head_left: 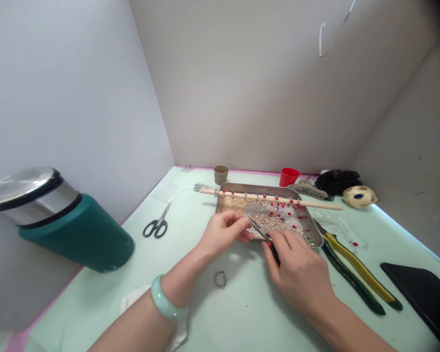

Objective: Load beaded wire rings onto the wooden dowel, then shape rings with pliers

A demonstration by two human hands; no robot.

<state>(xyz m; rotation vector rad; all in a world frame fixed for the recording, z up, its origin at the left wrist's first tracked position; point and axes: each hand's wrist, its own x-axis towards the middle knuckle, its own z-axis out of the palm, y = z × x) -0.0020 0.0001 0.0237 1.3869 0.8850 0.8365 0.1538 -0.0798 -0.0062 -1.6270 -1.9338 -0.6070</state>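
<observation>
My right hand [300, 266] is closed around a small pair of pliers [264, 233] with dark handles. The jaws of the pliers point up and left, reaching the fingertips of my left hand [225, 232]. Thumb and forefinger of that hand are pinched together; whatever sits between them is too small to make out. Both hands are over the near edge of a metal tray [317, 234] that holds gold, clear, red and purple beads. A wooden stick [315, 204] with red beads along it lies across the tray. On the table below my hands is a small beaded ring [220, 279].
Black-handled scissors [156, 227] and a green bottle [77, 230] are on the left. Behind the tray stand a brown cup [221, 174] and a red cup [289, 177]. Large yellow-green pliers [355, 269], a shell-like dish [360, 196] and a black flat object [421, 298] lie on the right.
</observation>
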